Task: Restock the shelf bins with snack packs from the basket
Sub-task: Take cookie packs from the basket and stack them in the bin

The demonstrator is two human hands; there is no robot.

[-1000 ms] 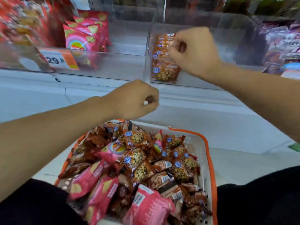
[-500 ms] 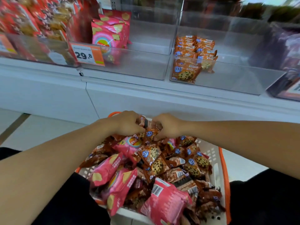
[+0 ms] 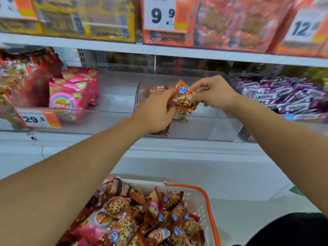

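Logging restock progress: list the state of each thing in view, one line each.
Left hand: grips orange cookie snack packs at the bin front.
Right hand: pinches an orange cookie snack pack over the bin.
Clear plastic middle shelf bin: mostly unfilled.
White orange-rimmed basket: heaped with packs.
Clear bin of pink packs: partly filled.

Bright even light; soft motion blur throughout; wide-angle bending at edges

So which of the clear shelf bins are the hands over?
The middle bin holding orange cookie packs, between the pink-pack bin and the purple-pack bin.
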